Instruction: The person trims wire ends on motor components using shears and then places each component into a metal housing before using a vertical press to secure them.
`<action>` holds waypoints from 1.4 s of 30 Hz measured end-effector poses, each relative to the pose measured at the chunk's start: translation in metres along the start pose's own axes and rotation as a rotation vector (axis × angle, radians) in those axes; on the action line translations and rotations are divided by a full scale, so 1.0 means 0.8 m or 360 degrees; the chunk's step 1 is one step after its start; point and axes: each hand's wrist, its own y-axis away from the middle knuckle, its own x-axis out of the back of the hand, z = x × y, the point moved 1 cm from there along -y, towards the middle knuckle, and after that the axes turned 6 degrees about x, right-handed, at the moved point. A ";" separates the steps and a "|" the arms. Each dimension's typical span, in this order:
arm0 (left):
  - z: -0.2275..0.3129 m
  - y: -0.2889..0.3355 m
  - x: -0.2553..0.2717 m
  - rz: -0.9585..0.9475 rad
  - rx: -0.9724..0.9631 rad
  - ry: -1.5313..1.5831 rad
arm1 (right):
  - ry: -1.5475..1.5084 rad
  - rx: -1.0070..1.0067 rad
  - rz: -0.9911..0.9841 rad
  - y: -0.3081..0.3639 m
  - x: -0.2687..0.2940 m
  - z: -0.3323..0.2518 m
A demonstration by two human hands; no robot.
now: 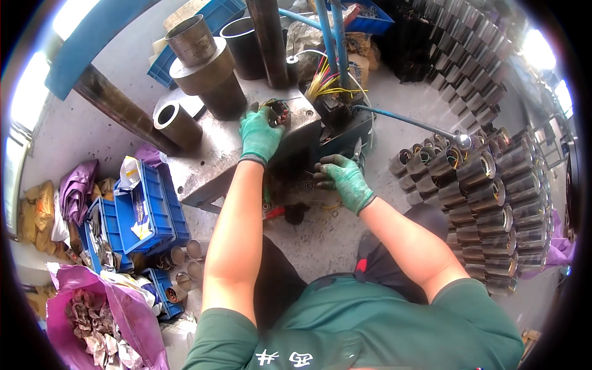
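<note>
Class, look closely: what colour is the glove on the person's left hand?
Green: the glove on the left hand, seen best in the head view.

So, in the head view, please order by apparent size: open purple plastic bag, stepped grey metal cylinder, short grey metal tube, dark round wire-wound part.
1. Open purple plastic bag
2. Stepped grey metal cylinder
3. Short grey metal tube
4. Dark round wire-wound part, partly covered by the green-gloved left hand
</note>
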 end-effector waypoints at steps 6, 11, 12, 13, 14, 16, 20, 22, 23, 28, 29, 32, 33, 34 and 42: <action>0.017 0.061 0.028 -0.0060 -0.0143 0.0317 | 0.0031 0.0048 -0.0080 0.004 -0.011 -0.013; 0.058 0.119 0.063 0.0143 -0.0529 0.0439 | -0.0562 -0.0229 -0.0172 0.000 -0.022 -0.009; 0.064 0.132 0.074 0.0179 -0.0622 0.0420 | -0.0702 -0.0278 -0.0332 0.007 -0.031 -0.015; 0.075 0.141 0.080 0.0198 -0.0738 0.0422 | -0.0847 -0.0305 -0.0465 0.017 -0.036 -0.030; 0.080 0.149 0.083 0.0219 -0.0852 0.0423 | -0.0992 -0.0332 -0.0600 0.022 -0.041 -0.038; 0.075 0.159 0.076 0.0162 -0.0989 0.0515 | -0.1297 -0.0294 -0.0750 0.021 -0.048 -0.038; 0.075 0.167 0.078 0.0154 -0.1249 0.0437 | -0.1509 -0.0261 -0.0828 0.037 -0.043 -0.040; 0.065 0.164 0.075 0.0146 -0.1273 0.0612 | -0.1517 -0.0188 -0.0923 0.037 -0.045 -0.039; 0.063 0.167 0.076 0.0163 -0.1257 0.0680 | -0.1480 -0.0168 -0.0904 0.036 -0.046 -0.038; 0.067 0.166 0.093 0.0126 -0.1190 0.0526 | -0.1429 -0.0128 -0.0958 0.039 -0.043 -0.032; 0.067 0.166 0.094 0.0114 -0.1209 0.0505 | -0.1425 -0.0082 -0.1055 0.039 -0.044 -0.033; 0.063 0.167 0.093 0.0155 -0.1244 0.0508 | -0.1336 -0.0035 -0.1102 0.039 -0.044 -0.034; 0.060 0.167 0.093 0.0159 -0.1247 0.0532 | -0.1256 0.0012 -0.1089 0.039 -0.044 -0.034; 0.058 0.167 0.092 0.0162 -0.1250 0.0557 | -0.1175 0.0058 -0.1075 0.039 -0.043 -0.035; 0.051 0.172 0.103 -0.0067 -0.0906 0.0954 | -0.0496 0.0392 -0.1170 0.058 -0.050 -0.059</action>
